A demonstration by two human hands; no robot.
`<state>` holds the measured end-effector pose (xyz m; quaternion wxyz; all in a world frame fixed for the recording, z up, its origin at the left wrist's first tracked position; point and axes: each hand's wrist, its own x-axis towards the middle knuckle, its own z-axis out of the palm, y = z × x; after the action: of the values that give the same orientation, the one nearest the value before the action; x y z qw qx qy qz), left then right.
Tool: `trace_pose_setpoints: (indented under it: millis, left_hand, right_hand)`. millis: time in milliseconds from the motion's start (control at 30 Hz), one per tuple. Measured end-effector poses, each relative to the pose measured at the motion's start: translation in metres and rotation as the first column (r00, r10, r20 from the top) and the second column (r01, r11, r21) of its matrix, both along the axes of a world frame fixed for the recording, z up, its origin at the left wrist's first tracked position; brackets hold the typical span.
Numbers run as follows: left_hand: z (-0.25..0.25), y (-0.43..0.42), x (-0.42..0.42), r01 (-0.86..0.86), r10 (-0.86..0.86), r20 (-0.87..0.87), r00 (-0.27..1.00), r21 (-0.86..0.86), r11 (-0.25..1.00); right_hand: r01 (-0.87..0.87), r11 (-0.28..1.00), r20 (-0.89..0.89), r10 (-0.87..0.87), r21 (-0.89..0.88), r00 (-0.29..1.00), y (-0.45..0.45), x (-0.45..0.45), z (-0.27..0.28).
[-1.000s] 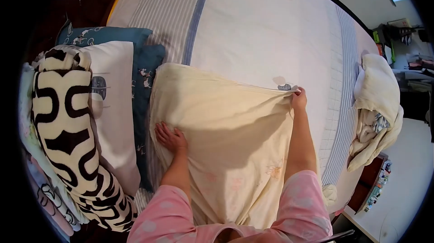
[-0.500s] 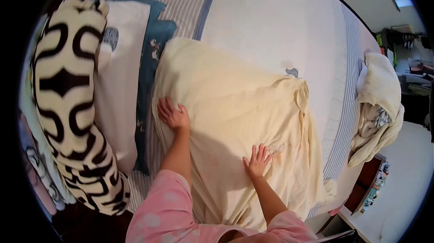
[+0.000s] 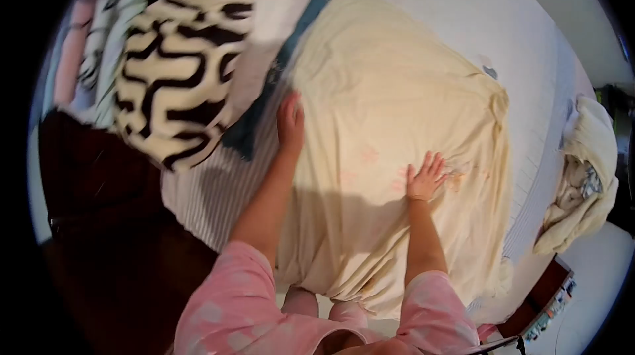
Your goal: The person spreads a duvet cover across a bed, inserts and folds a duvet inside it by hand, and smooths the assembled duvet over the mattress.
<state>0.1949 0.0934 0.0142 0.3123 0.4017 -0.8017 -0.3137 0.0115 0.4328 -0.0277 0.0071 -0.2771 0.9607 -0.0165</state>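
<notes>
Though rumpled — cream cloth (image 3: 383,110), long axis roughly straight ahead.

Cover (image 3: 397,97) on bed (image 3: 456,8)
Pillows (image 3: 288,1) lie left of cover, blanket (image 3: 175,64) left of pillows; cloth bundle (image 3: 591,133) lies right of cover.

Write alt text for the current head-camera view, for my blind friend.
A bare right hand lies spread on a loose cream cloth that covers part of a white-and-striped bed, with the bare left hand at the cloth's left edge. The short sleeves are pink with pale spots. A black-and-cream patterned cloth bundle lies at left.
</notes>
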Motion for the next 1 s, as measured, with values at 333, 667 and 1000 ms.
trace_pose_setpoints:
  millis: [333, 667, 1000]
  left_hand:
    - [0.043, 0.251, 0.281, -0.315, 0.197, 0.446, 0.873, 0.207, 0.926]
    - [0.052, 0.348, 0.311, -0.279, -0.019, 0.586, 0.810, 0.414, 0.866]
    - [0.061, 0.348, 0.351, -0.335, 0.112, 0.714, 0.692, 0.179, 0.925]
  right_hand:
    - [0.038, 0.999, 0.144, -0.035, -0.014, 0.989, -0.007, 0.014, 0.043]
    - [-0.555, 0.631, 0.303, 0.763, -0.542, 0.571, 0.077, 0.259, 0.064]
    - [-0.825, 0.550, 0.507, 0.752, -0.129, 0.422, 0.131, 0.325, 0.102]
